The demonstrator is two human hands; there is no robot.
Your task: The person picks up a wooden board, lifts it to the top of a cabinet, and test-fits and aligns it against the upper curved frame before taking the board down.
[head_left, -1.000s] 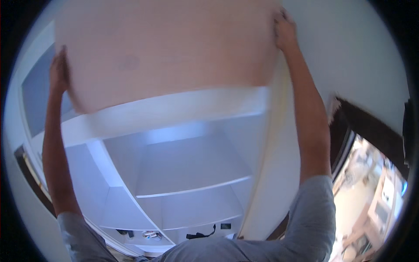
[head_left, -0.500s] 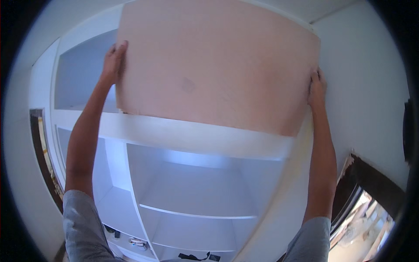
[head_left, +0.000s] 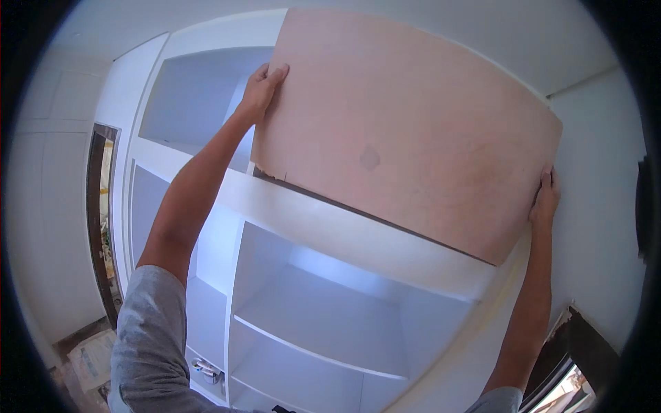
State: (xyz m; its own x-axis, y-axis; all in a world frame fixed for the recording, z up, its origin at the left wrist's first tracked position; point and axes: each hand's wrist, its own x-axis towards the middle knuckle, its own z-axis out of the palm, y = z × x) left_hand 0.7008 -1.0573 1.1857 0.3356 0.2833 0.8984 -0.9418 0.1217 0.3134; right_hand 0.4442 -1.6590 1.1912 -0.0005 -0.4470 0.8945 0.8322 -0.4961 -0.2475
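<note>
Your panel [head_left: 413,138] was a blur a second ago; now it's sharp, across the cabinet's [head_left: 358,234] upper right front. Left hand [head_left: 263,89] and right hand [head_left: 545,196] grip it by opposite side edges, left thumb on the face. New since half a second ago: a dark line along most of its lower edge, above the cabinet's middle band. My read: steadier, but likely not flush there; weight probably on your hands.

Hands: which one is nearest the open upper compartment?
The left hand, gripping the left edge of the panel beside that upper compartment; the right hand holds the opposite edge, by the wall.
</note>
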